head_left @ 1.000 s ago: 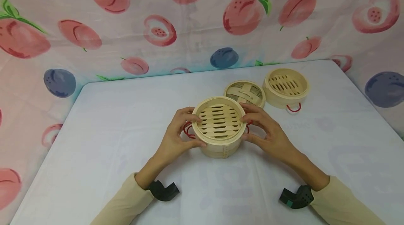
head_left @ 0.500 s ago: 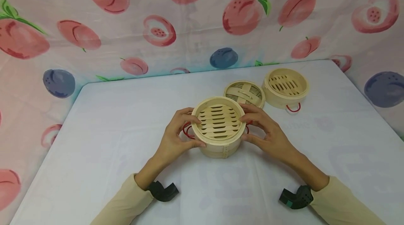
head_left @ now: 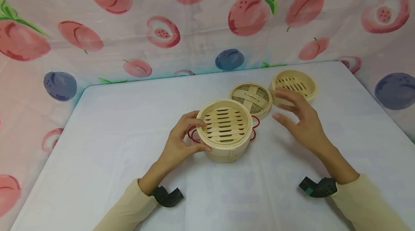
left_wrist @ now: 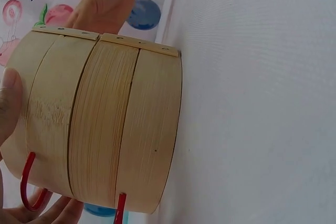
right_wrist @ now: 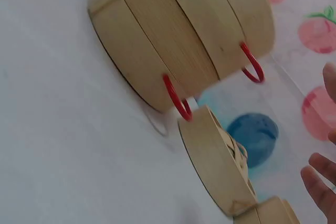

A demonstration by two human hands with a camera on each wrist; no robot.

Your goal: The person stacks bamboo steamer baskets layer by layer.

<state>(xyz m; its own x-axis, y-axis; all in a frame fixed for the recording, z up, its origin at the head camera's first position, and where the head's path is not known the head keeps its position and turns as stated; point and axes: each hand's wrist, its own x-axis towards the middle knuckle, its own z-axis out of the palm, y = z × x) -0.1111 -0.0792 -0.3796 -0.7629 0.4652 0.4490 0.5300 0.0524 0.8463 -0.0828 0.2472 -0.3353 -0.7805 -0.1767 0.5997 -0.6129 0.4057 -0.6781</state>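
Two round bamboo steamer baskets [head_left: 223, 154] stand stacked on the table, with slats inside the top one and red loop handles on both sides. My left hand [head_left: 179, 135] grips the upper basket at its left side, the index finger over the rim and the thumb against the wall [left_wrist: 100, 114]. My right hand [head_left: 304, 124] hovers to the right of the stack, touching nothing, fingers spread and slightly bent. Behind the stack lies the woven bamboo lid [head_left: 250, 98]. A third steamer basket [head_left: 293, 82] sits at the back right, partly hidden by my right fingers.
A white cloth covers the table [head_left: 113, 133]. A fruit-printed curtain [head_left: 191, 54] hangs along the back edge. The lid stands close to both the stack and the third basket.
My right hand has let go of the stack and moved right and up, toward the third basket. The stack and my left hand have stayed in place.
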